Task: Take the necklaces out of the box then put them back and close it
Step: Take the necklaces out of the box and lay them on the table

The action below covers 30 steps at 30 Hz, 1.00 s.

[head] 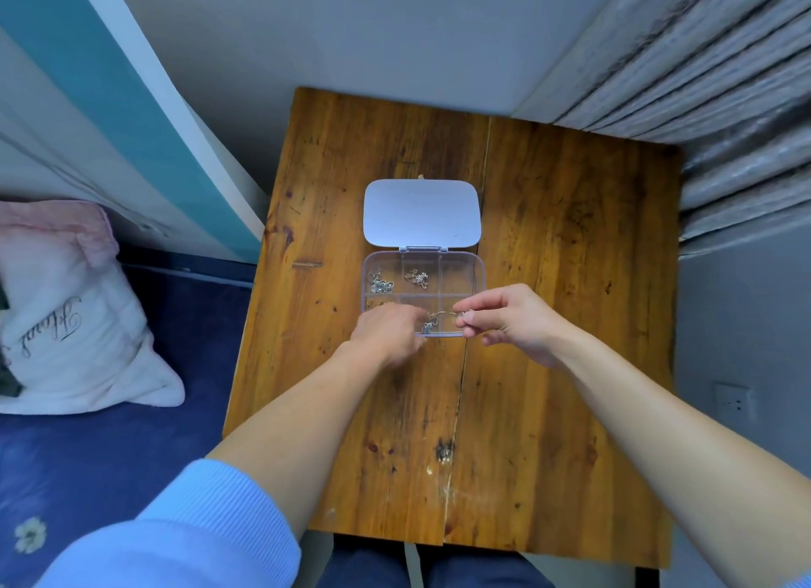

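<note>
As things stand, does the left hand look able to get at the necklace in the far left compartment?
Probably yes: the lid is open, and the left hand hovers near that necklace.

Bare table (570,280) flanks the open box (478,276) (lid (421,212) flat behind) — wall beyond blocks.

Clear compartment box (423,298) sat open on wooden table (548,280), lid (421,212) flat behind it. Both hands over near row: left hand (388,335) and right hand (511,322) pinched a thin necklace (432,323) between them. Other necklaces (382,285) lay in far compartments.
</note>
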### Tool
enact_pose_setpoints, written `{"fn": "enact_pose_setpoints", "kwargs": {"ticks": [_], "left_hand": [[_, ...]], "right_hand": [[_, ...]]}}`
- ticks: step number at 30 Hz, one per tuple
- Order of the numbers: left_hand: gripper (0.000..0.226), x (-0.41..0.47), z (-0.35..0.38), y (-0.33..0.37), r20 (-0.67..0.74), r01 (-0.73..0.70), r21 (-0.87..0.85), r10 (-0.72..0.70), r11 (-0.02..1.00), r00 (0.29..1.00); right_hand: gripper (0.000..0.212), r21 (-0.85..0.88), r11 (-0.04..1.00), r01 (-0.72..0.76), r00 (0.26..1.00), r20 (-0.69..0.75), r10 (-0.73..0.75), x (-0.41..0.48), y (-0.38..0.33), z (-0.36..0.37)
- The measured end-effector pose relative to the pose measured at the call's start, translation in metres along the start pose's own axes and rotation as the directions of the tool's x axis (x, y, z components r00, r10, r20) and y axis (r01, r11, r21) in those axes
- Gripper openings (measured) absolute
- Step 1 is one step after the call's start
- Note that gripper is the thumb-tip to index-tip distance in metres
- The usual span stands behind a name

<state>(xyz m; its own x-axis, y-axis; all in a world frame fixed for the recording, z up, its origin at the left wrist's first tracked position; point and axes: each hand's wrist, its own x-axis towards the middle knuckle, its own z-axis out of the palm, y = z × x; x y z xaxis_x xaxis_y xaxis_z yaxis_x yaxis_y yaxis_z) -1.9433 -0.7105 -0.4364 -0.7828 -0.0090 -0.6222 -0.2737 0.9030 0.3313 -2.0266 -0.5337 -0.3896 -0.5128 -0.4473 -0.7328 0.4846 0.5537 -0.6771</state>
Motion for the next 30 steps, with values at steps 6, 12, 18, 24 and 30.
{"fn": "enact_pose_setpoints", "kwargs": {"ticks": [6, 12, 18, 24, 30], "left_hand": [[0.024, 0.002, 0.006, 0.003, -0.156, -0.015, -0.070, 0.004, 0.997, 0.988], [0.044, 0.008, 0.015, 0.017, -0.121, -0.072, -0.069, 0.063, 0.995, 0.991], [0.021, 0.008, 0.027, 0.021, -0.253, -0.086, -0.139, 0.049, 0.987, 0.966], [0.016, 0.000, 0.017, 0.013, -0.285, -0.076, -0.239, 0.005, 0.968, 0.958], [0.025, -0.021, -0.016, 0.008, -0.080, 0.027, -0.658, -0.106, 0.753, 0.991]], "right_hand": [[0.015, 0.039, 0.999, -0.037, 0.999, -0.004, 0.038, -0.004, 0.006, -0.015], [0.009, 0.031, 0.998, -0.059, 0.997, -0.052, 0.060, -0.003, 0.017, -0.020], [0.009, 0.068, 0.988, -0.135, 0.987, -0.078, 0.141, -0.008, 0.036, -0.034], [0.010, 0.139, 0.977, -0.162, 0.971, -0.153, 0.183, -0.012, 0.045, -0.035], [0.005, 0.114, 0.982, -0.151, 0.955, -0.239, 0.175, -0.015, 0.041, -0.024]]}}
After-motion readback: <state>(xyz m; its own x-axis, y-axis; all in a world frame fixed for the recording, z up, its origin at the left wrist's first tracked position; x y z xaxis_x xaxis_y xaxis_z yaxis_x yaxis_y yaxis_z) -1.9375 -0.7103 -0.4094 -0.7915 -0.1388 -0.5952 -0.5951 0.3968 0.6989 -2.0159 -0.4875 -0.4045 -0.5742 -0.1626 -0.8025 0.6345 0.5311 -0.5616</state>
